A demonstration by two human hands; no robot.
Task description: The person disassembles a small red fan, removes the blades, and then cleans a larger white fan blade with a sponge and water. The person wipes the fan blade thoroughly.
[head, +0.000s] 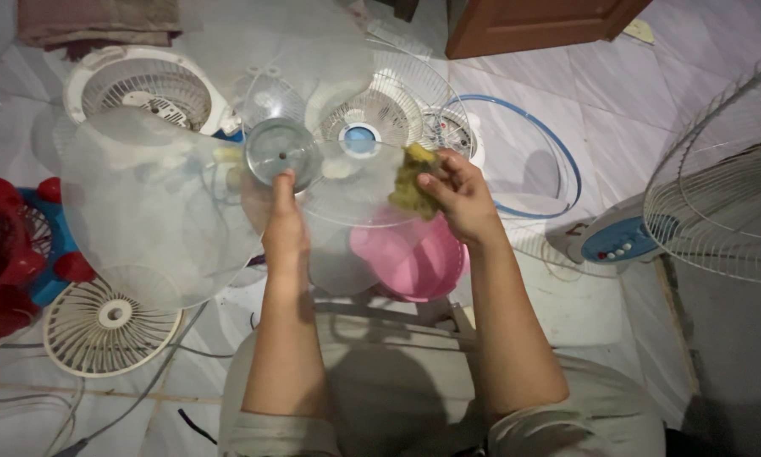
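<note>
My left hand [281,222] grips a clear plastic fan blade [156,216] by its round hub [281,151], thumb pressed on the hub. The translucent blades spread left, up and right in front of me. My right hand [458,196] pinches a yellow-green sponge [412,182] against the right blade's edge. Below both hands stands a pink plastic basin [419,262] on the floor, just past my knees.
White fan grilles [108,326] lie on the tiled floor at left, back left [143,89] and centre [397,106]. A red and blue object [8,245] sits far left. A standing fan [719,203] with blue control base [622,241] is at right. A wooden door [533,25] is behind.
</note>
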